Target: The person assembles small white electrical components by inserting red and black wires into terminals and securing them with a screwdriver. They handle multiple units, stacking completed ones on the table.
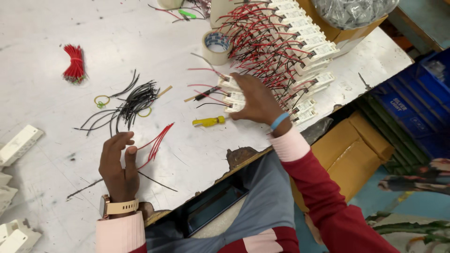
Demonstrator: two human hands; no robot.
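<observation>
My right hand (255, 100) lies flat on a row of small white plastic modules (233, 97) with red and black wires, fingers spread on top of them. My left hand (118, 164) rests on the white table (47, 42), fingertips touching the end of a small bunch of loose red wires (156, 141). It wears a watch with a pale strap. A yellow-handled screwdriver (209, 122) lies between the two hands. A loose bundle of short black wires (133, 100) sits beyond the left hand.
Many more wired white modules (304, 42) are stacked at the table's far right. A tape roll (216, 47), a tied red wire bundle (74, 64), white housings (18, 145) at the left edge, cardboard boxes (356, 150) and blue crates (412, 103) stand around.
</observation>
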